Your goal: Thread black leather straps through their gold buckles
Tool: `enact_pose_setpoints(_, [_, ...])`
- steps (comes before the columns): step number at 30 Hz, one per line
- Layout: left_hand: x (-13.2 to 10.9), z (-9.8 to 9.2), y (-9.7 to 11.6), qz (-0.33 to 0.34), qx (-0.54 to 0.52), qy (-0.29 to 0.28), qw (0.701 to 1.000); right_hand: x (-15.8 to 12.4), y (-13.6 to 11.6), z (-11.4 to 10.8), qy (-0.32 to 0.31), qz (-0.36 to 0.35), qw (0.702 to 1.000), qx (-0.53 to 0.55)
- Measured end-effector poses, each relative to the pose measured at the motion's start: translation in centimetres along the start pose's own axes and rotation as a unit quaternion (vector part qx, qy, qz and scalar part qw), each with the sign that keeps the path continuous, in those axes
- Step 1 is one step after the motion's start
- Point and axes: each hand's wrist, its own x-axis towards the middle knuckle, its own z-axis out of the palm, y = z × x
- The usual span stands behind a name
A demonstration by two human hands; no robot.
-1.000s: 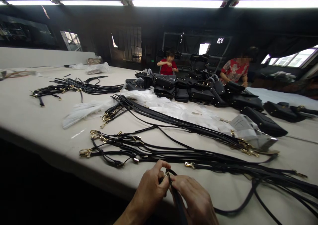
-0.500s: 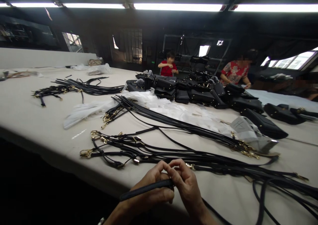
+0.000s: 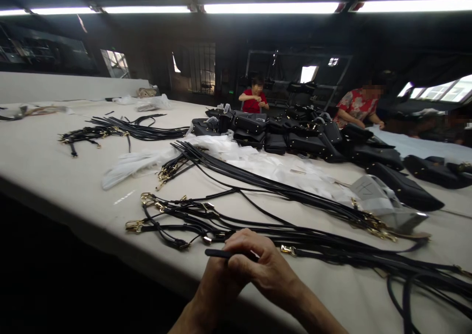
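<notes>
A black leather strap [image 3: 217,253] shows its flat, rounded end, pointing left over the table's near edge. My right hand [image 3: 260,258] is closed on it, thumb below and fingers curled over the top. Against it and lower, my left hand [image 3: 221,280] is bent inward round the strap, its fingertips largely covered by the right hand. The rest of the held strap is hidden in the hands. Just beyond lie more black straps [image 3: 313,236] with gold clasps [image 3: 135,226]; one gold snap hook [image 3: 288,249] lies right of my right hand.
Another strap bundle [image 3: 236,169] lies farther in, beside white wrapping sheets [image 3: 265,162] and a marked plastic bag [image 3: 372,191]. Black handbags [image 3: 276,130] are piled at the back. A third bundle [image 3: 147,130] is at left. Two people [image 3: 252,100] work across the white table [image 3: 73,177].
My right hand has rolled over the top of the left and now closes round the strap. The strap's long free end has drawn in and looks shorter. The view has shifted slightly left.
</notes>
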Motion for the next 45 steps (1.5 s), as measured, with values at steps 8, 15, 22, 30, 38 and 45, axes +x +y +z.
enact_pose_setpoints(8, [-0.6, -1.7, 0.3, -0.059, -0.070, 0.030, 0.995, -0.8, 0.7, -2.8, 0.019, 0.051, 0.985, 0.162])
enact_pose_setpoints(15, [-1.6, -2.3, 1.0, -0.038, -0.064, 0.059, 0.995, -2.0, 0.4, -3.9, 0.019, 0.093, 0.993, -0.071])
enact_pose_setpoints(22, [-1.7, -2.4, 0.9, -0.031, -0.073, 0.055, 0.995, -2.7, 0.1, -4.7, 0.009, 0.121, 0.991, -0.047])
enact_pose_setpoints(30, [-1.6, -2.0, 0.8, -0.011, -0.109, 0.037, 0.993, -2.4, 0.4, -3.8, -0.001, 0.113, 0.992, -0.064])
enact_pose_setpoints(38, [-1.9, -2.0, 0.8, 0.068, -0.068, 0.045, 0.994, -2.1, 0.4, -2.9, -0.036, 0.112, 0.992, -0.051])
enact_pose_setpoints(45, [-2.5, -1.7, 0.0, 0.027, -0.065, 0.029, 0.997, -2.4, 1.4, -1.5, -0.052, 0.093, 0.992, -0.061])
